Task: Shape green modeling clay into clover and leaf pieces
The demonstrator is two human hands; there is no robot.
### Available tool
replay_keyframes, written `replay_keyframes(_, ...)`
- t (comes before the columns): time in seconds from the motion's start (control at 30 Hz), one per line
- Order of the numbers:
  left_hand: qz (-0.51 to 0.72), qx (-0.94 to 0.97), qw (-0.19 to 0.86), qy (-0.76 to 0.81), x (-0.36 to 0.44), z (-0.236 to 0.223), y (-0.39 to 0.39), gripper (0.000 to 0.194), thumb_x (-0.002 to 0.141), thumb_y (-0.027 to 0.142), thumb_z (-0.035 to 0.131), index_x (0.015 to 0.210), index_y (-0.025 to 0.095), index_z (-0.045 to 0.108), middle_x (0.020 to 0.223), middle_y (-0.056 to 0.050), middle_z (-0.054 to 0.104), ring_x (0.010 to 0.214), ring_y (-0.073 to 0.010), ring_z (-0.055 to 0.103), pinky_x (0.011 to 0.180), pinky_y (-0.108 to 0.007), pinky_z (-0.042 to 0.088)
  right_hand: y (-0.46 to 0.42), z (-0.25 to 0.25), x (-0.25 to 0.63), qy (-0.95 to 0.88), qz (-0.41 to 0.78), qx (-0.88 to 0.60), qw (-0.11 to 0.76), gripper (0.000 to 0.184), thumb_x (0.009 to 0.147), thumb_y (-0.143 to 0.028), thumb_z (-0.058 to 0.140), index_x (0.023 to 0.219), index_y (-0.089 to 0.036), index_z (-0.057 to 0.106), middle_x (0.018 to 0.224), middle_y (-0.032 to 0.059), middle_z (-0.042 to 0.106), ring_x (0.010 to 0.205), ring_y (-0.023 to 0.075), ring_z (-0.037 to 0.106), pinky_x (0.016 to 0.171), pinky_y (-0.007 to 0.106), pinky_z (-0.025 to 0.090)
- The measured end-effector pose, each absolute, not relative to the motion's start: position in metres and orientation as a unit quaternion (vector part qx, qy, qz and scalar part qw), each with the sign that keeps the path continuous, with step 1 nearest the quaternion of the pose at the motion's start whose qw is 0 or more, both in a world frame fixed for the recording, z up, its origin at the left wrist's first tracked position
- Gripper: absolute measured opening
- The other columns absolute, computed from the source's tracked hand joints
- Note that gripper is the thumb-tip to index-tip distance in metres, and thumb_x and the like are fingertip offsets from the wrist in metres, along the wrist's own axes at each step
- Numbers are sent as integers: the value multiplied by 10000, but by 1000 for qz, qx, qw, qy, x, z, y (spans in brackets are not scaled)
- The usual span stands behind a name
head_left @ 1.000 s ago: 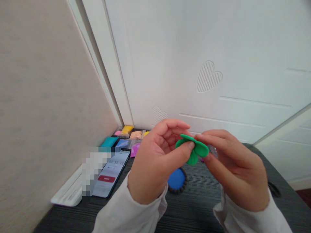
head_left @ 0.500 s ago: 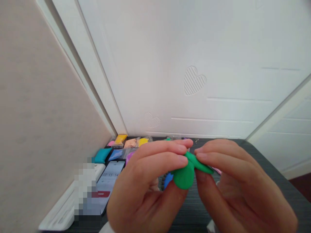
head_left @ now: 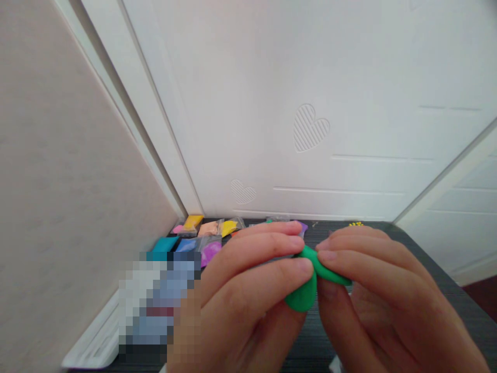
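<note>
Between my two hands is a piece of green modelling clay (head_left: 302, 296), with a rounded, flat lobe hanging down and a thinner arm stretching to the right. My left hand (head_left: 248, 290) pinches the rounded lobe between fingertips and thumb, covering part of it. Fingers and thumb of my right hand (head_left: 380, 290) are closed on the thinner arm, whose tip pokes out below the index finger. Both hands are held above the dark table (head_left: 417, 305). How the two green parts join is partly hidden by the fingertips.
Several bags of coloured clay lie at the back left, among them yellow (head_left: 193, 223), teal (head_left: 165, 245) and purple (head_left: 210, 253) ones. Small yellow bits (head_left: 355, 224) sit at the back right. A white object (head_left: 95, 331), partly blurred out, stands at left. A white panel (head_left: 252, 103) rises behind the table.
Both hands and the green clay have shifted slightly right and down. My left fingers now cover more of the rounded lobe. The small yellow bits at the back have come into view.
</note>
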State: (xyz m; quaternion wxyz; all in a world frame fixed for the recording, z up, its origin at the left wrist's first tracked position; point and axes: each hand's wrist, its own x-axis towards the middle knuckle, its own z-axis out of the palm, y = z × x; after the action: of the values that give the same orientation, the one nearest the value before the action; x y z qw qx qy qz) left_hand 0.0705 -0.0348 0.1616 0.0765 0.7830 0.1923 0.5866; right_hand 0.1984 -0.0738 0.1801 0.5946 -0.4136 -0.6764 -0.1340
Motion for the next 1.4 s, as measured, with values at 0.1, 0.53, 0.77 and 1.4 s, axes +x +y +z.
replay_keyframes(0.1,588,785,78,178,72,166,-33,274,646,81,616,881,178,515,956,18,587,902,-117,574,913,-257,445,-73,177,199,-668,-130,-417,603,180,626,-99,605,785,-174,569,705,14,643,682,128,594,630,260,510)
replay_keyframes(0.53,550,796,8,251,76,163,-33,332,618,18,598,904,181,555,954,-4,618,930,-142,560,900,-277,437,-67,167,207,-699,-132,-413,569,246,629,-57,617,858,-143,589,827,28,614,784,114,552,717,248,463)
replay_keyframes(0.77,561,782,21,272,79,159,-32,340,629,32,592,919,205,552,957,-1,616,923,-149,559,873,-294,449,-67,162,207,-695,-116,-434,561,286,639,-56,608,902,-164,578,859,29,604,794,130,537,708,284,458)
replay_keyframes(1.4,566,661,299,391,92,151,-20,174,720,178,543,888,218,563,827,8,631,701,-114,601,633,-216,499,-56,157,208,-657,30,-526,539,240,728,-152,523,959,-215,548,864,8,592,787,130,535,701,273,448)
